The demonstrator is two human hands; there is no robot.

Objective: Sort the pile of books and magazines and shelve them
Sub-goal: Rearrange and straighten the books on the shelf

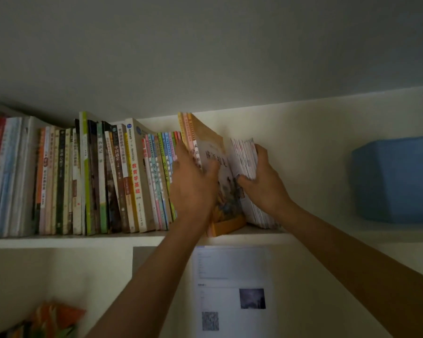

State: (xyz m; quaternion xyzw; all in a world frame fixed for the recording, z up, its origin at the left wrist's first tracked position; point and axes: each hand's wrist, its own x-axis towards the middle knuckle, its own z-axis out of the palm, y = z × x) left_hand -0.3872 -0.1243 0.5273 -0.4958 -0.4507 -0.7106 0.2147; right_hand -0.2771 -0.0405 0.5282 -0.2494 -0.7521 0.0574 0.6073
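2 hands: both raised to the white shelf (73, 240)
Left hand (193, 184): fingers straight, pressing the orange book (220, 172)
Right hand (261, 181): gripping the magazine stack (246, 157), upright just beside that book

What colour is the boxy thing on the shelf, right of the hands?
Blue: the soft-looking blue box sits alone at the right of the white shelf. Head view, the only one.
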